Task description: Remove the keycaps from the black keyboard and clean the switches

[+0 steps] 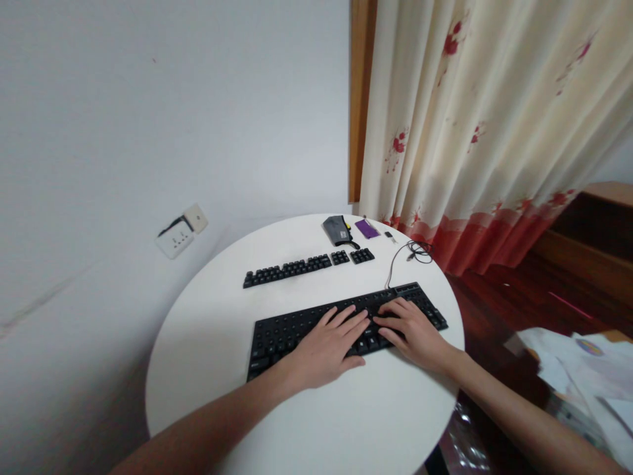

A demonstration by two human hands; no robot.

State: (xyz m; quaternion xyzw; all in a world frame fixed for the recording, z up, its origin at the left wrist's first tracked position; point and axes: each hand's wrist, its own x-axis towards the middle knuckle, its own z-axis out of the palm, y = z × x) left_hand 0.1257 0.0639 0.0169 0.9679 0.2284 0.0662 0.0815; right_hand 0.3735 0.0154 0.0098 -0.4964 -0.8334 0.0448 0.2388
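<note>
A black keyboard (277, 333) lies on a round white table (208, 369). My left hand (329, 346) rests flat on its middle keys, fingers stretched out and apart. My right hand (413, 333) lies beside it on the right half of the keyboard, fingers spread toward the left. Neither hand grips anything. Behind the keyboard lies a row of loose black keycaps (289, 269), with two smaller keycap groups (352, 256) to its right.
A grey pouch (336, 229), a purple card (366, 228) and a small dark piece (388, 234) lie at the table's far edge. The keyboard's cable (415, 252) coils at the right. A floral curtain (484, 132) hangs behind; a wall socket (180, 232) at left; papers (578, 369) at right.
</note>
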